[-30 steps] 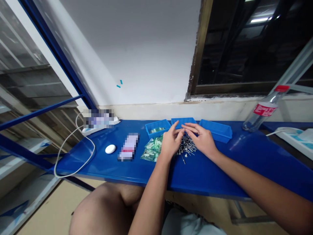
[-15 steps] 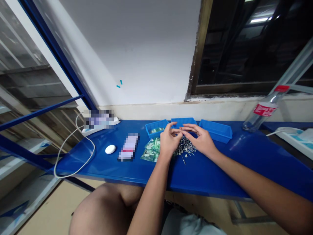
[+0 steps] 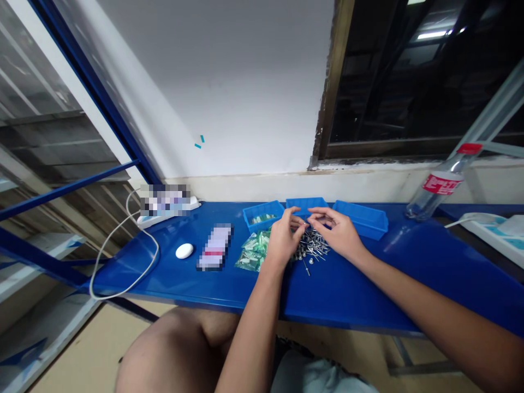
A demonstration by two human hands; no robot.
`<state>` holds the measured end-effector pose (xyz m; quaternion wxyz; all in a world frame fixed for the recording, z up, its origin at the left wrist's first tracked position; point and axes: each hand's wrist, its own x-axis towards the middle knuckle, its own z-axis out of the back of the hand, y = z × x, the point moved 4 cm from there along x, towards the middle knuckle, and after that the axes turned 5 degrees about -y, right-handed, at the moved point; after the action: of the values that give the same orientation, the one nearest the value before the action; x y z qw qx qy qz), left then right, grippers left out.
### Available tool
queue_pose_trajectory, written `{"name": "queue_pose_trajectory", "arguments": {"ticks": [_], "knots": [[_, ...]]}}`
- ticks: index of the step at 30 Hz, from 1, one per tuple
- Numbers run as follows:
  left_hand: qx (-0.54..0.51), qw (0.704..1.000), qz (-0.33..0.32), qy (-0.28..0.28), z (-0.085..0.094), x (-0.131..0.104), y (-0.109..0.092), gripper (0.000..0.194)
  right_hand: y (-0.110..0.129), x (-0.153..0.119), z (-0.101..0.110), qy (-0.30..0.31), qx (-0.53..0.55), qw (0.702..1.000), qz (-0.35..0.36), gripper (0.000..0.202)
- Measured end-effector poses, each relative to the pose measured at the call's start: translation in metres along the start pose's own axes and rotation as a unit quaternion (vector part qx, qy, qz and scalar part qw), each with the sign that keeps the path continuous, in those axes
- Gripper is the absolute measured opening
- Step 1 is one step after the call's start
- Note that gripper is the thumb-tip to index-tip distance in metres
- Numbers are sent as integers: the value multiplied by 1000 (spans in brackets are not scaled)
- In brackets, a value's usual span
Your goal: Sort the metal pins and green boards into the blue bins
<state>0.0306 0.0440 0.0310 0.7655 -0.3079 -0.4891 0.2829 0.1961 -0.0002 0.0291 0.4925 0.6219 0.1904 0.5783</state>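
Observation:
My left hand and my right hand meet fingertip to fingertip just above a heap of small metal screws on the blue table. Both hands pinch at something tiny between them; it is too small to make out. A pile of green plastic pieces lies left of my left hand. Three blue trays stand behind the hands: the left tray holds green pieces, the middle tray is partly hidden by my fingers, the right tray looks empty.
A white power strip with its cable lies at the back left, a white oval object and a blurred box beside it. A clear bottle with a red label stands at the right by the window ledge.
Both hands rose slightly from the screw heap and their fingertips drew together; since then they have barely shifted.

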Motion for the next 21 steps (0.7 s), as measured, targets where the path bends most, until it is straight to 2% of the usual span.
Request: {"name": "queue_pose_trajectory", "arguments": {"ticks": [7,14,21], "knots": [[31,999,-10,-9,3,2,-4,38,-6,1,0,4,16,1000,-18,36],[-23,999,16,-45,5,3,-7,29,-18,2,0,15,57,997,-49,37],[-66,996,31,-47,2,3,-6,31,-10,2,-3,44,19,999,-10,36]]}}
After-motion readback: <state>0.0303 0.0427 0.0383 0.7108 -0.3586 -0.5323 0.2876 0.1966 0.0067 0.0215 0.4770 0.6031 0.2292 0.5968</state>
